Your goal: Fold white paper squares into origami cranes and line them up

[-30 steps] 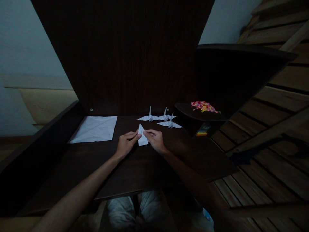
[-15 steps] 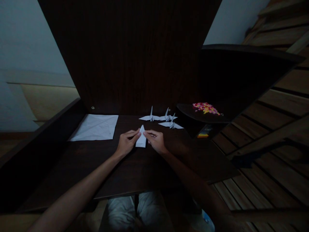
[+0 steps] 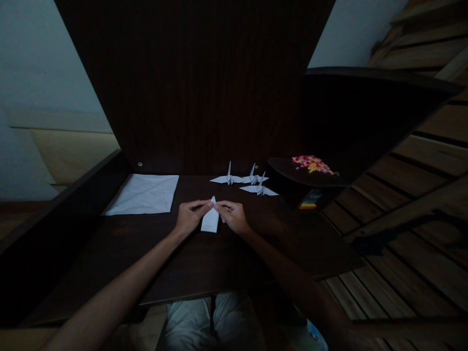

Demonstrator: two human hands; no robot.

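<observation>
Between my two hands is a narrow piece of folded white paper [image 3: 209, 222], pointed at the far end and straight at the near end. My left hand [image 3: 189, 216] pinches its left edge close to the tip, thumb on top. From the other side my right hand [image 3: 234, 215] grips it too, and the thumbs nearly meet near the point. Just beyond stand three white paper cranes: one at the left [image 3: 228, 179], one at the back right [image 3: 253, 179] and one in front [image 3: 260, 189].
A creased white paper sheet [image 3: 149, 194] lies at the left of the dark desk [image 3: 146, 258]. On a corner shelf [image 3: 280, 165] at the right is a heap of small pink, red and yellow pieces [image 3: 311, 164]. The desk has a raised left side panel [image 3: 73, 190].
The folded paper has moved slightly toward me and to the left, and my thumbs have come closer together near its tip. The cranes and sheet have stayed put.
</observation>
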